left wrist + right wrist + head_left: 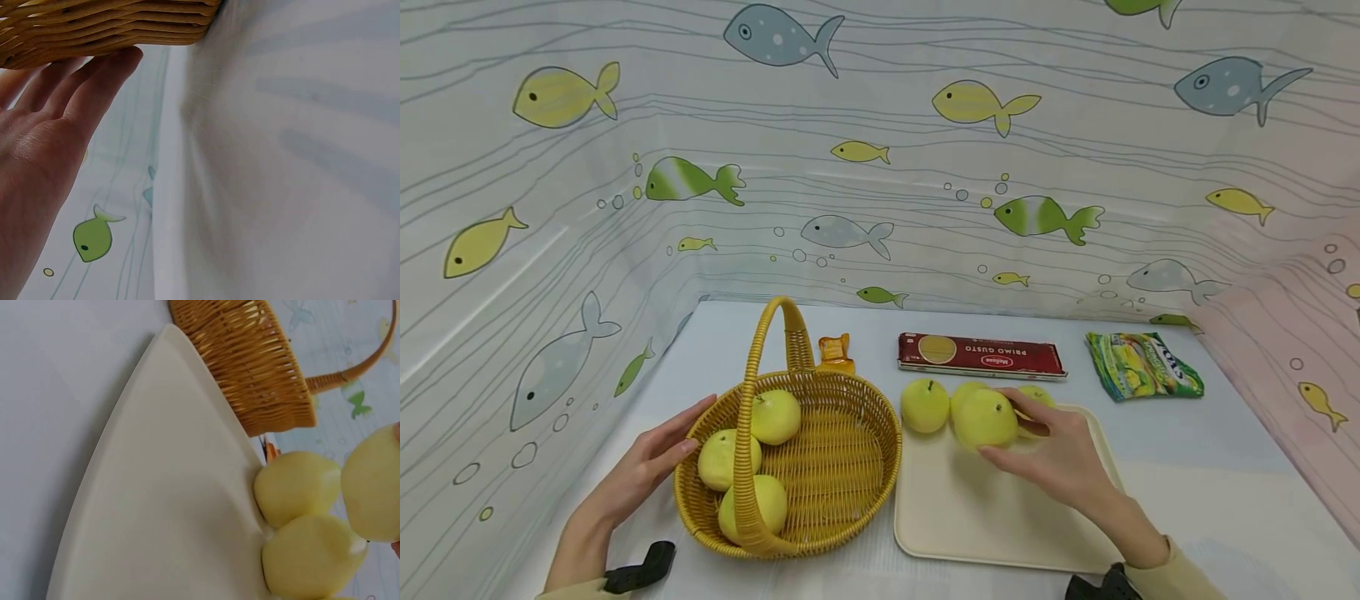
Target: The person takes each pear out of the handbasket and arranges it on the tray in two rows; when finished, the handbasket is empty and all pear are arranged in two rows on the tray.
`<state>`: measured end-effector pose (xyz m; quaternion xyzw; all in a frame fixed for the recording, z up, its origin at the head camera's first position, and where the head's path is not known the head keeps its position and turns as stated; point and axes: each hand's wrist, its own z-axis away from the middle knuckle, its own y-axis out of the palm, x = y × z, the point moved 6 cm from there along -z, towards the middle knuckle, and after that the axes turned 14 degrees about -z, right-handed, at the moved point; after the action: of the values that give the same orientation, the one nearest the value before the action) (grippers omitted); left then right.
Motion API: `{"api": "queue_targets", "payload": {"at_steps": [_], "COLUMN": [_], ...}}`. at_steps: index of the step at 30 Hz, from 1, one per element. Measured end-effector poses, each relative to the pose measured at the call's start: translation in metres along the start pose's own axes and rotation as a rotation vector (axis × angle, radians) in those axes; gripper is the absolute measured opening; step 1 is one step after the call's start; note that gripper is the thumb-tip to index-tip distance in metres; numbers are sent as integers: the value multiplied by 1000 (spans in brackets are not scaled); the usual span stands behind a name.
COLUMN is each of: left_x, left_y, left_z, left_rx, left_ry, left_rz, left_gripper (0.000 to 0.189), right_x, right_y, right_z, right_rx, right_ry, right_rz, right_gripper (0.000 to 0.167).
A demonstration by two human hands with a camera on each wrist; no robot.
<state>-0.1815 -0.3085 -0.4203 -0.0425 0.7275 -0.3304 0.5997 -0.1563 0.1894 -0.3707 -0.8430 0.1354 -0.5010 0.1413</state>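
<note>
The yellow apple (986, 419) sits at the far edge of the cream tray (970, 525), and the right hand (1060, 458) has its fingers and thumb curled around it from the near right side, so the fruit is clasped rather than merely touched; whether it rests on the tray or is just clear of it cannot be told. Two more apples lie beside it along the same far edge: one to the left (924, 405) just off the tray's far left corner, one (1037, 398) mostly hidden behind the hand. To carry this fruit well, I judge the hand should keep its fingers spread wide around the round body, lift straight up before moving sideways so the neighbours are not knocked, and clear the tall handle of the wicker basket (850, 467) before lowering. The basket stands touching the tray's left edge and already holds three apples (775, 416) on its left side, so the bare right half is the easier landing spot. The left hand (647, 467) lies flat with straight fingers against the basket's left wall, holding nothing, well placed to steady it. Along the tabletop's far edge lie a red pasta box (981, 356) and a green packet (1142, 365).
</note>
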Motion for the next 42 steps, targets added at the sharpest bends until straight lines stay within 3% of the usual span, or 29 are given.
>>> {"api": "queue_targets", "payload": {"at_steps": [14, 26, 37, 42], "left_x": [2, 4, 4, 0], "left_y": [-1, -1, 0, 1], "left_z": [0, 0, 0, 0], "left_rx": [-5, -2, 1, 5], "left_ry": [-6, 12, -16, 16], "left_rz": [-19, -14, -8, -6], "left_gripper": [54, 55, 55, 55], "right_x": [-12, -31, -51, -60], "right_y": [-52, -91, -108, -113], "right_z": [9, 21, 23, 23], "right_rx": [-45, -136, -166, -164], "right_ry": [64, 134, 204, 239], "right_rz": [94, 126, 141, 150], "right_gripper": [70, 68, 74, 77]}}
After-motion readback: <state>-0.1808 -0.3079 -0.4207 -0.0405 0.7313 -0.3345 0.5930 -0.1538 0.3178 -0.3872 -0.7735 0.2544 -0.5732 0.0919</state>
